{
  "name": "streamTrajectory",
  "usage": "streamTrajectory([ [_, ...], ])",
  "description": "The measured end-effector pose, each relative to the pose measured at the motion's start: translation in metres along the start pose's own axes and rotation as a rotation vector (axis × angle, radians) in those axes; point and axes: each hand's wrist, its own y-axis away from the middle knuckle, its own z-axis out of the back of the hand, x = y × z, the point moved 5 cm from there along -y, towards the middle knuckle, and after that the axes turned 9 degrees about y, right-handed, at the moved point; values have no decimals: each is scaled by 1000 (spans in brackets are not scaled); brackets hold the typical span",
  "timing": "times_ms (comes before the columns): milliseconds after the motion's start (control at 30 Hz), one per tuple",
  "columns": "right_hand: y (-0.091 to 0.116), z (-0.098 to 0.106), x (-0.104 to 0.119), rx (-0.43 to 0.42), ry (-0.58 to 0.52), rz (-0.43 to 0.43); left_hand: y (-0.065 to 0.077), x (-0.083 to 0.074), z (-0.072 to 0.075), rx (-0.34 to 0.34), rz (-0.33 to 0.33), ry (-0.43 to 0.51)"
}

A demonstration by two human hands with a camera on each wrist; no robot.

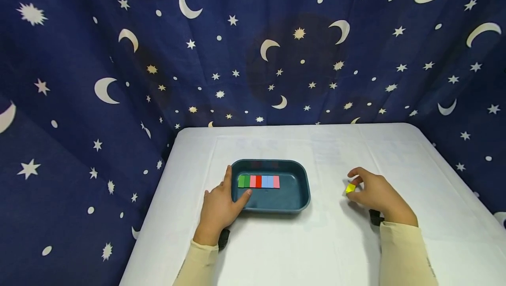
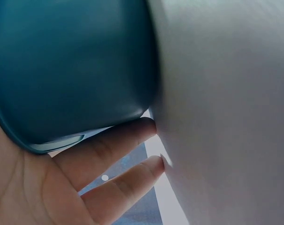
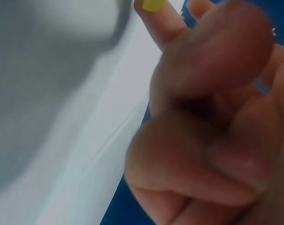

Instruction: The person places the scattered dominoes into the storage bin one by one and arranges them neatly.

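Note:
A dark teal tray (image 1: 272, 200) lies on the white table. Inside it, a row of small flat coloured tiles (image 1: 258, 181) runs side by side: greens, pinks, a red and blues. My left hand (image 1: 221, 207) holds the tray's left side, thumb over the rim and fingers outside; in the left wrist view, fingertips (image 2: 149, 126) reach down by the tabletop against the outer wall. To the right of the tray, my right hand (image 1: 373, 191) pinches a small yellow tile (image 1: 350, 188) between thumb and index finger. The right wrist view shows just part of that tile (image 3: 153, 4).
The white-covered table (image 1: 324, 251) extends around the tray and both hands. A dark blue curtain (image 1: 245, 57) with moons and stars hangs behind the table and at its sides. Black wrist straps (image 1: 376, 218) show below the hands.

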Motion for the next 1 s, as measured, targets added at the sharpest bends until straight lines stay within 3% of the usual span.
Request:
streamTrajectory([
  [367, -21, 12, 41, -68, -35, 91, -1, -2, 1, -3, 9, 8],
  [767, -46, 30, 101, -222, -103, 217, 1, -1, 2, -1, 11, 9],
  [1000, -56, 37, 139, -250, -153, 287, 0, 0, 0, -13, -1, 7],
])
